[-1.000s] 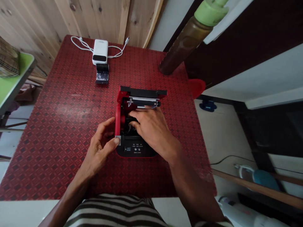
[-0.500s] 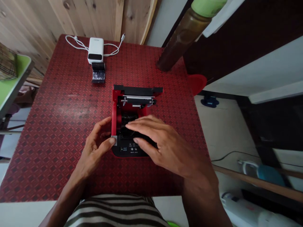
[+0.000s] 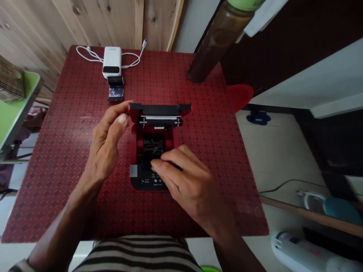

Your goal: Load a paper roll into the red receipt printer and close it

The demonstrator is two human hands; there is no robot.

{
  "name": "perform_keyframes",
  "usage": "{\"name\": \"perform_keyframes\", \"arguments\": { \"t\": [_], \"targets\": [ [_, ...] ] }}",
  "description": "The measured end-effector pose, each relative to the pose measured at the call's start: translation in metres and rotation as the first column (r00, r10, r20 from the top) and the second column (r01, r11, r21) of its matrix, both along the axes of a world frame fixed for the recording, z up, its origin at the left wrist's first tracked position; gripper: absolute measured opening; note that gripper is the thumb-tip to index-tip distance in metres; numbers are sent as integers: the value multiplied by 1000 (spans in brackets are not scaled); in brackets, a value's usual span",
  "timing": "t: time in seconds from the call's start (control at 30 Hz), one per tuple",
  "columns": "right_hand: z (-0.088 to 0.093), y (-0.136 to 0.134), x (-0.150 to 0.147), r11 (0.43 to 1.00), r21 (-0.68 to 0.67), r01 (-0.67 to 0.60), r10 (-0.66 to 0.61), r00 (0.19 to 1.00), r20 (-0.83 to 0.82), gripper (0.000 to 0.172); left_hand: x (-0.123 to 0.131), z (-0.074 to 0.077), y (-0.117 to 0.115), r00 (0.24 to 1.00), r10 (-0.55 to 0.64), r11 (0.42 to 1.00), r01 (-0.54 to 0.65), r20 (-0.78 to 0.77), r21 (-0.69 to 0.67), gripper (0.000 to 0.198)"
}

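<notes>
A small red-and-black printer (image 3: 147, 183), probably for labels, sits on the table with its lid (image 3: 159, 110) raised. Inside its bay lies a dark roll (image 3: 153, 147) with a shiny, creased surface. My left hand (image 3: 106, 141) is at the lid's left side, its index fingertip against the lid's edge and its thumb held apart. Over the front right of the bay, my right hand (image 3: 187, 177) has thumb and fingers drawn together near the roll's front edge. Whatever lies between those fingertips is too dark to make out.
On the red patterned table (image 3: 70, 158), a white power bank (image 3: 112, 60) with a white cable (image 3: 133, 56) lies at the back left. A dark printed strip (image 3: 115, 90) is just in front of it. A tall brown bottle (image 3: 215, 45) with a green cap stands at the back right.
My left hand has moved from the printer's front left corner up to the raised lid. My right hand has drawn back towards the front of the bay, its fingers now pinched together.
</notes>
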State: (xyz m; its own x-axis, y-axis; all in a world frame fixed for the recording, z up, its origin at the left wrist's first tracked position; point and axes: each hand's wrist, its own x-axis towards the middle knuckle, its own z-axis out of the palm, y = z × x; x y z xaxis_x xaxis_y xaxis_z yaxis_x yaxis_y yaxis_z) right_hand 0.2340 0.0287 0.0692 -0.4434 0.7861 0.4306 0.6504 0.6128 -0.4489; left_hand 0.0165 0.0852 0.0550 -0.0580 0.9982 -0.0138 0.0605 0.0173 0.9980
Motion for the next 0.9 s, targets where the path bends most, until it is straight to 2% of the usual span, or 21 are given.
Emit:
{"name": "perform_keyframes", "arguments": {
  "t": [0.1, 0.23, 0.33, 0.43, 0.53, 0.7, 0.9],
  "targets": [
    [0, -13, -2, 999, 49, 6, -6, 1000, 4, 19, 3, 1, -2, 999, 54, 991, -53, -4, 125, 43],
    [-2, -26, -1, 996, 91, 23, -26, 999, 32, 22, 2, -1, -15, 997, 62, 989, -54, -55, 138, 29],
    [-4, -32, 0, 989, 136, 57, -69, 994, 82, 27, 1, -5, -27, 998, 54, 992, -51, -30, 117, 18],
    [-6, -32, 0, 972, 192, 138, -161, 981, 107, 29, 0, -12, -38, 997, 49, 999, -50, 53, 21, 36],
    [-9, -30, -2, 967, 195, 162, -184, 978, 101, 24, -1, -18, -46, 993, 14, 998, -7, 120, -60, 56],
    [-13, -27, -3, 978, 159, 139, -154, 984, 86, 27, -3, -24, -53, 988, -58, 991, 75, 143, -115, 56],
    [-14, -30, -4, 978, 145, 149, -162, 984, 79, 29, -2, -28, -56, 988, -74, 991, 89, 137, -104, 57]
  ]
}}
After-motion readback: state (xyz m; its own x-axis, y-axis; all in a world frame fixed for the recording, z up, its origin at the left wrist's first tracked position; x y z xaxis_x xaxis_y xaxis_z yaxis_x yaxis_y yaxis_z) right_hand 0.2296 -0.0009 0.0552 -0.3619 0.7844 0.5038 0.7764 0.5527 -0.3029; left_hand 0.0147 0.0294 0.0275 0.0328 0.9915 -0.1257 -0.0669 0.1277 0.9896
